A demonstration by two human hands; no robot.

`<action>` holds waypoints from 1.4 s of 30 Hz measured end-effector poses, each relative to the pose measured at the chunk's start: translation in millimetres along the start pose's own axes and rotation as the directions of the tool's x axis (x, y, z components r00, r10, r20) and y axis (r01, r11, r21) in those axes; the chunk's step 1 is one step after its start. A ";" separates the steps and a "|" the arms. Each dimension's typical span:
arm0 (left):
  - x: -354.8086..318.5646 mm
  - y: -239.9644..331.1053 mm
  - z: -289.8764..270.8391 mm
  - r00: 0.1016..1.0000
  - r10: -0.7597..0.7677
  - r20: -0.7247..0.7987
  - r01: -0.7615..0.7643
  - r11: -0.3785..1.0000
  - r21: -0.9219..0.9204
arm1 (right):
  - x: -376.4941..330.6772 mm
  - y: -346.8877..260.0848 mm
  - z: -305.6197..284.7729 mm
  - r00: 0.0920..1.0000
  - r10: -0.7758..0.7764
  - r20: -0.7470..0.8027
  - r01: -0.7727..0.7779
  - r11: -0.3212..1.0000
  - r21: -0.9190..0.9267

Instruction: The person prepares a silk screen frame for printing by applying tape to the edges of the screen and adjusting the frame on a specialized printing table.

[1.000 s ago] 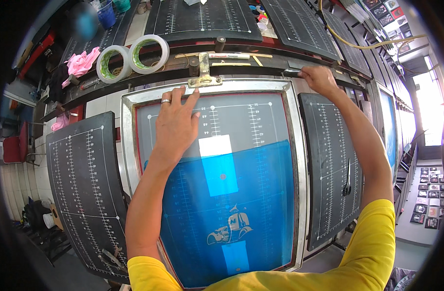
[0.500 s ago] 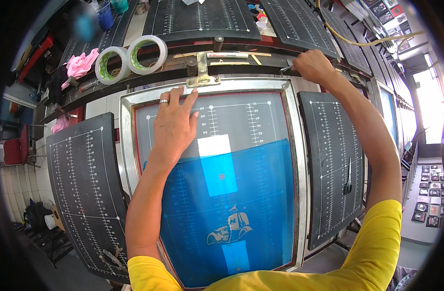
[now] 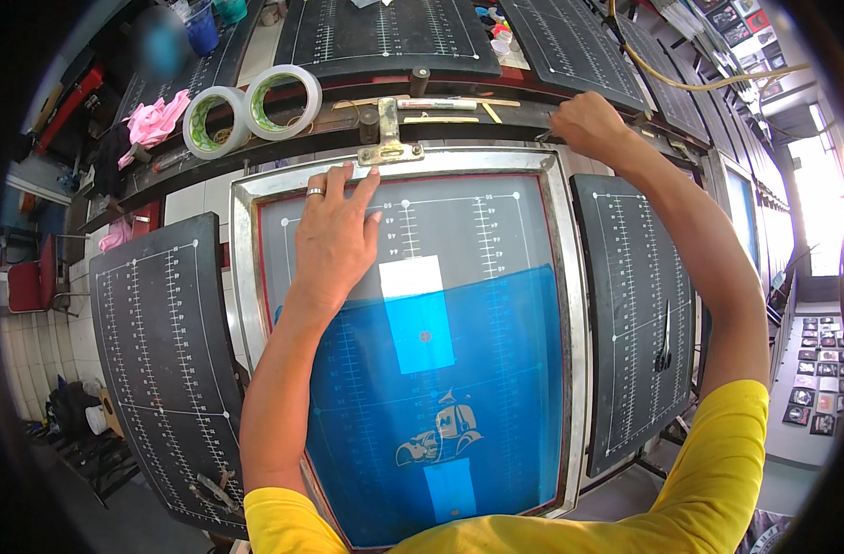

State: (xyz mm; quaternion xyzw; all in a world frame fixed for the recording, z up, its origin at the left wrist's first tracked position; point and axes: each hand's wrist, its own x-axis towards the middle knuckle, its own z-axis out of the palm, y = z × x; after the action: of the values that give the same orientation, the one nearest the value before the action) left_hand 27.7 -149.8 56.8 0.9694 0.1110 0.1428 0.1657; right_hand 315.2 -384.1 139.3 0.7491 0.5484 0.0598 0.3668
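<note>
A silver-framed printing screen [image 3: 569, 277] lies in front of me, its lower mesh coated blue with a scooter design [image 3: 445, 432] showing in it. Spread over the top left of this frame, my left hand [image 3: 337, 226] rests its fingertips on the metal edge, just by a metal hinge bracket [image 3: 389, 148]. My right hand [image 3: 590, 125] is a closed fist at the dark rail [image 3: 505, 132] beyond the frame's top right corner. A bit of metal shows beside its fingers, but what the fist holds is hidden.
Black ruled boards flank the screen; scissors [image 3: 664, 342] lie on the right board [image 3: 625, 388], metal parts [image 3: 217, 491] on the left board [image 3: 163, 360]. Two tape rolls [image 3: 281, 103], a marker [image 3: 437, 104] and a pink cloth [image 3: 157, 118] sit along the rail.
My right fist has turned slightly at the rail, and less of the metal piece beside it shows. The left hand keeps its place on the frame. The whole view has shifted a little.
</note>
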 end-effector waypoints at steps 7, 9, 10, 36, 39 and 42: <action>0.6 0.2 1.1 1.000 0.007 -0.004 -0.007 1.000 0.021 | -8.0 1.6 8.5 0.995 0.063 -0.078 -0.060 0.997 0.039; 0.9 0.0 1.9 1.000 0.011 -0.005 -0.011 1.000 0.023 | -3.8 4.0 5.8 0.995 0.090 -0.035 -0.088 0.995 0.035; 0.9 -0.6 3.1 1.000 0.013 -0.007 -0.013 1.000 0.022 | -3.2 5.4 5.0 0.996 0.068 -0.054 -0.067 0.997 0.031; 0.3 -0.2 -2.7 1.000 -0.019 0.007 0.019 1.000 -0.009 | -25.3 3.3 73.5 0.933 0.333 -0.138 -0.226 0.839 0.496; 0.4 2.4 -1.4 1.000 -0.013 0.013 0.013 0.999 -0.031 | -35.6 -24.6 116.3 0.825 0.522 -0.218 -0.261 0.693 0.672; 1.3 2.4 0.7 1.000 -0.010 0.018 0.010 0.999 -0.032 | -39.1 -28.2 124.9 0.825 0.539 -0.170 -0.285 0.656 0.699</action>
State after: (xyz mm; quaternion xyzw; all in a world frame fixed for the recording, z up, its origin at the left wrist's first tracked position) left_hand 29.5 -151.9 57.3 0.9673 0.1120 0.1349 0.1832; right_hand 339.4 -474.7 43.8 0.9095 0.4038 0.0877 -0.0464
